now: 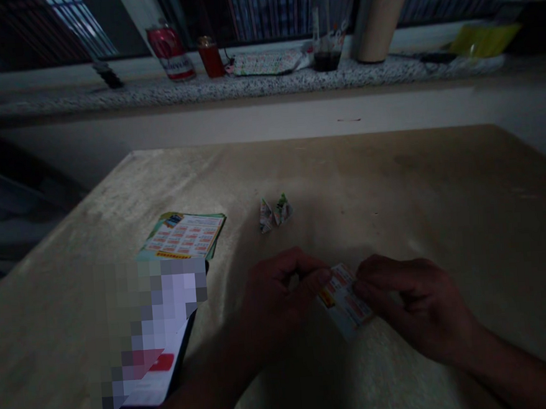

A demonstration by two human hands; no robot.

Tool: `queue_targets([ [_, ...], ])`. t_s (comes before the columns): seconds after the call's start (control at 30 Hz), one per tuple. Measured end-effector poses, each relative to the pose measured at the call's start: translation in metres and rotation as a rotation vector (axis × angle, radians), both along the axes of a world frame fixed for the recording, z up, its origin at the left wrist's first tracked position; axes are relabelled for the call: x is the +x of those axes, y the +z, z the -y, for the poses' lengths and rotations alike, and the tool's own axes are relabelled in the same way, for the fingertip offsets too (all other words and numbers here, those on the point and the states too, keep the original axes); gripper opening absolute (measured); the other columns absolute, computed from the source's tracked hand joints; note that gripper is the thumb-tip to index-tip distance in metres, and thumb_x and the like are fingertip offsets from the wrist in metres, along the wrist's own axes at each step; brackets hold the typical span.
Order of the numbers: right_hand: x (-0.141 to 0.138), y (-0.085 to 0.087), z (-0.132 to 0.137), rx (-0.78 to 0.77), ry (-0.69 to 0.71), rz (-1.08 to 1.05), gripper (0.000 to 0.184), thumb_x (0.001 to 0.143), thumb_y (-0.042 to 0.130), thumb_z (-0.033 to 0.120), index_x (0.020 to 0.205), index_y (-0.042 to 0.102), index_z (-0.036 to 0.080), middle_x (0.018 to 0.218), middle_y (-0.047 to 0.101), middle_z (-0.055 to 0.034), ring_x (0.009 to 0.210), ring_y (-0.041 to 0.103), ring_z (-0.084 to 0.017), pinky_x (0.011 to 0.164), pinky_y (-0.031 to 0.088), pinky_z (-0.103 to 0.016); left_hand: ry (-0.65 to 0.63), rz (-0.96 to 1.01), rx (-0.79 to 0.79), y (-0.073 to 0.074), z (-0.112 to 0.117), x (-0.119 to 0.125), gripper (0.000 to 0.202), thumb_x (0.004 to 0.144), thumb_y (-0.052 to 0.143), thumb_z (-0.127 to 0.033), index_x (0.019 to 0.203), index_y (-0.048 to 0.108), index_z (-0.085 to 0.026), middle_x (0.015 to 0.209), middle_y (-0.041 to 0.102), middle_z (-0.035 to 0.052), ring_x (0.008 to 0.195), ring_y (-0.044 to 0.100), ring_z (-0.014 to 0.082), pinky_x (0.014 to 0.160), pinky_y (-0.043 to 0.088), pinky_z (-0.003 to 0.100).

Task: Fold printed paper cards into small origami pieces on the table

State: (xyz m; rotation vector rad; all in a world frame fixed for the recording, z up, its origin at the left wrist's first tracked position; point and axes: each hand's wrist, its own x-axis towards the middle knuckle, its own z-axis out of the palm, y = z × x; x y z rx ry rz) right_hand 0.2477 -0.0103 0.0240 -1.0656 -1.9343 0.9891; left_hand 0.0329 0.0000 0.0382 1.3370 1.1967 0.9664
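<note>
A printed sheet of paper with orange-and-white blocks is held between both hands, tilted, a little above the table. My left hand pinches its left edge with thumb and forefinger. On the opposite edge, my right hand has its thumb and fingers closed on the paper. Beyond the hands, two small folded paper pieces stand side by side on the table. To the left lies a stack of similar printed sheets, its near end beside a phone with a lit, partly blurred screen.
The pale table reaches to a wall below a granite windowsill. On the sill stand a red can, an orange-red jar, a clear cup with dark liquid, a cardboard tube and a yellow item.
</note>
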Motion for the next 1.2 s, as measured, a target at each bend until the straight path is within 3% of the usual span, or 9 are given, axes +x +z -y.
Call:
queue_targets([
  [0.17, 0.002, 0.002, -0.003, -0.099, 0.018, 0.011, 0.032, 0.099, 0.057, 0.032, 0.076, 0.072, 0.018, 0.065, 0.066, -0.0024, 0.052, 0.057, -0.012, 0.048, 0.042, -0.026, 0.028, 0.126, -0.076, -0.001, -0.004, -0.002, 0.013, 0.08, 0.073, -0.024, 0.07, 0.071, -0.017, 0.063, 0.07, -0.0025, 0.059, 0.063, 0.0101, 0.059, 0.049, 0.02],
  [0.43, 0.004, 0.001, -0.002, -0.11, -0.023, 0.002, 0.033, 0.098, 0.058, 0.035, 0.075, 0.074, 0.018, 0.06, 0.066, -0.0011, 0.05, 0.055, -0.011, 0.045, 0.04, -0.024, 0.063, 0.178, -0.102, -0.002, -0.006, -0.003, 0.011, 0.08, 0.074, -0.023, 0.071, 0.073, -0.017, 0.065, 0.073, -0.0015, 0.061, 0.067, 0.0108, 0.06, 0.053, 0.019],
  [0.77, 0.005, 0.002, -0.005, -0.179, -0.063, -0.045, 0.028, 0.096, 0.062, 0.034, 0.075, 0.075, 0.02, 0.068, 0.075, -0.0029, 0.058, 0.067, -0.013, 0.053, 0.048, -0.023, 0.128, 0.166, -0.126, -0.009, -0.008, -0.003, 0.011, 0.081, 0.075, -0.028, 0.076, 0.074, -0.017, 0.069, 0.075, -0.0005, 0.062, 0.068, 0.0115, 0.06, 0.054, 0.021],
  [0.97, 0.009, 0.001, -0.008, -0.168, -0.308, -0.172, 0.027, 0.093, 0.066, 0.038, 0.075, 0.071, 0.02, 0.066, 0.071, -0.0006, 0.059, 0.063, -0.012, 0.054, 0.05, -0.02, -0.001, 0.13, -0.141, -0.013, -0.006, -0.001, 0.012, 0.079, 0.074, -0.029, 0.076, 0.072, -0.017, 0.073, 0.074, 0.0009, 0.067, 0.067, 0.013, 0.064, 0.054, 0.023],
  [1.1, 0.008, 0.001, -0.009, -0.236, -0.291, -0.236, 0.028, 0.093, 0.065, 0.04, 0.075, 0.069, 0.019, 0.064, 0.07, -0.0009, 0.056, 0.063, -0.012, 0.051, 0.051, -0.02, -0.095, 0.028, -0.095, -0.014, 0.0, -0.001, 0.014, 0.08, 0.072, -0.028, 0.073, 0.069, -0.017, 0.072, 0.069, 0.0007, 0.069, 0.063, 0.0135, 0.064, 0.052, 0.024],
  [1.2, 0.007, -0.002, -0.007, -0.238, -0.287, -0.262, 0.021, 0.094, 0.066, 0.038, 0.085, 0.07, 0.02, 0.068, 0.073, -0.0011, 0.058, 0.067, -0.013, 0.053, 0.053, -0.021, -0.074, 0.042, -0.101, -0.015, 0.001, -0.001, 0.015, 0.083, 0.07, -0.03, 0.076, 0.069, -0.017, 0.074, 0.07, 0.0011, 0.07, 0.064, 0.0138, 0.065, 0.052, 0.024],
])
